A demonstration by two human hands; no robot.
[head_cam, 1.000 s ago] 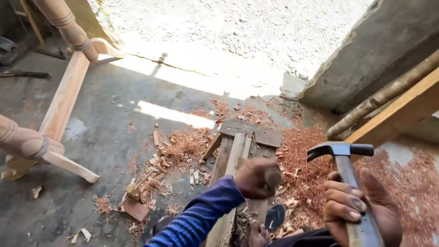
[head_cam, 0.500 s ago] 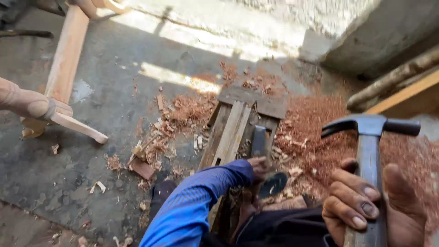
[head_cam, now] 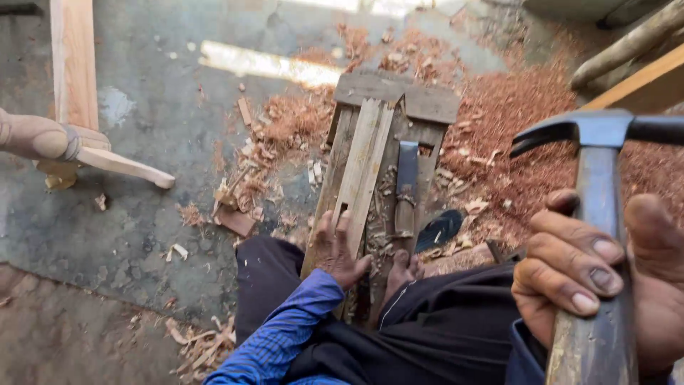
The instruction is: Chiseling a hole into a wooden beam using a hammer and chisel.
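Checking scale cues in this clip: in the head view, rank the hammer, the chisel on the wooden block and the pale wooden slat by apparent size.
1. hammer, held in the right hand; closeness to the camera inflates it.
2. pale wooden slat, under the left hand.
3. chisel.

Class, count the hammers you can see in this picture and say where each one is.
1. The hammer is at the right, close to the camera, its handle gripped in the right hand, with the metal head up. Others may lie hidden under the wood shavings.
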